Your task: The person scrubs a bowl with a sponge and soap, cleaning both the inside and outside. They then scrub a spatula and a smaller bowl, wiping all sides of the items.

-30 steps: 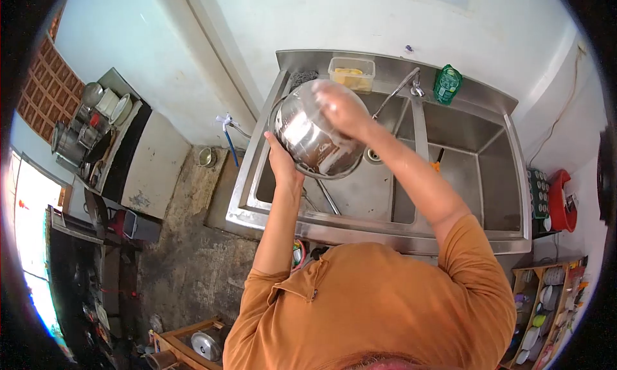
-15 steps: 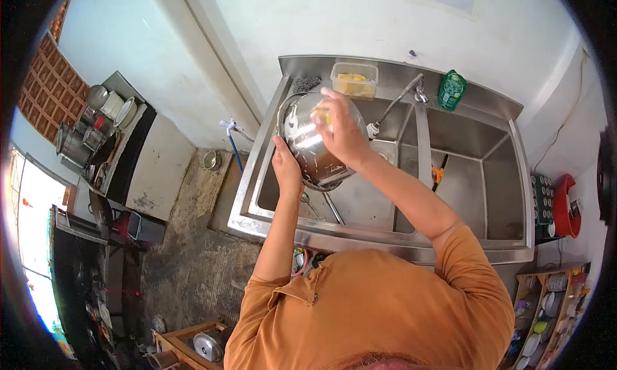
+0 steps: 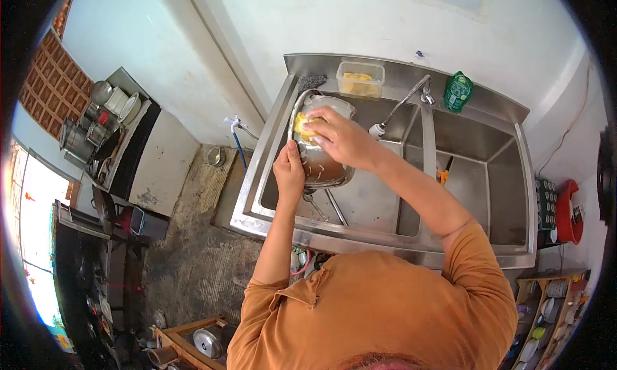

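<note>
A shiny steel pot (image 3: 319, 167) is tilted on its side over the left basin of a steel double sink (image 3: 398, 238). My left hand (image 3: 290, 173) grips its lower rim from the left. My right hand (image 3: 339, 139) presses a yellow sponge (image 3: 304, 126) against the pot's upper outer wall. Both arms are in orange sleeves.
A faucet (image 3: 403, 103) reaches over the left basin. On the back ledge sit a clear tub of yellow sponges (image 3: 360, 79), a dark scourer (image 3: 310, 82) and a green soap bottle (image 3: 457, 92). Utensils lie in both basins. Pots crowd a counter (image 3: 96, 123) at left.
The pot has turned and dropped lower into the basin, now showing its side. My right hand with the sponge has slid left across it.
</note>
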`<state>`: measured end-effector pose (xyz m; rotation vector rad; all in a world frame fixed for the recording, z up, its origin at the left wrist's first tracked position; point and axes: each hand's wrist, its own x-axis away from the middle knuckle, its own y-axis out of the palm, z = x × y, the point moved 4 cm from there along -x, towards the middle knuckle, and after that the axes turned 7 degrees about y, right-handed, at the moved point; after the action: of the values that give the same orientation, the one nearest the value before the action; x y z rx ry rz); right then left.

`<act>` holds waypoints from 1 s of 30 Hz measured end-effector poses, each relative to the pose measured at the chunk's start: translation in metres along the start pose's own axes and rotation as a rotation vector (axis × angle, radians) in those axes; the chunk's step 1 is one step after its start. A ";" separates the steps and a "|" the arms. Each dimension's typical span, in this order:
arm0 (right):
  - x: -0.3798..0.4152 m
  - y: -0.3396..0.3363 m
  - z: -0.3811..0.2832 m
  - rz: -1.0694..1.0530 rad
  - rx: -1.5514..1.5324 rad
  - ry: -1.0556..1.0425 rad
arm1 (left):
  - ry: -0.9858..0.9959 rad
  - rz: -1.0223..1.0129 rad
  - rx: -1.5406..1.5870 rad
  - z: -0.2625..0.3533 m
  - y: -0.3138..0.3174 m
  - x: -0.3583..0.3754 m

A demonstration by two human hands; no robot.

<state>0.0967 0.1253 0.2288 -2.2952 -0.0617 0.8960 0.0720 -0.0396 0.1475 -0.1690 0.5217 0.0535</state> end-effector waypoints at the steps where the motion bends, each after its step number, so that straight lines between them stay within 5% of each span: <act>1: -0.010 -0.005 0.005 0.000 0.053 -0.047 | 0.003 -0.053 -0.019 0.002 0.001 0.002; 4: -0.037 -0.023 0.029 0.131 0.126 -0.083 | 0.080 -0.041 -0.051 0.012 -0.002 0.004; 6: -0.054 -0.041 0.063 0.125 -0.049 0.244 | 0.065 0.002 0.002 0.012 -0.008 0.006; 10: -0.067 -0.050 0.136 0.041 0.012 0.349 | 0.013 -0.021 0.170 0.001 -0.016 0.007; 12: -0.061 -0.042 0.174 -0.052 -0.269 0.514 | -0.084 0.063 0.213 -0.005 -0.022 0.003; 13: -0.058 -0.038 0.189 0.002 -0.304 0.384 | -0.152 0.045 0.259 -0.013 -0.024 0.004; 18: -0.023 -0.042 0.199 0.011 -0.197 0.440 | -0.262 0.099 0.479 -0.008 -0.015 -0.001; 22: 0.020 -0.030 0.199 0.013 -0.379 0.730 | -0.386 0.226 0.693 0.013 -0.013 -0.011; 30: 0.113 0.047 0.155 0.399 -0.085 0.709 | -0.408 0.381 0.851 0.014 0.006 -0.033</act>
<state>0.0788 0.2073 0.0500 -2.6209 0.6924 0.2097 0.0493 -0.0313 0.1749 0.7630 0.1299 0.2256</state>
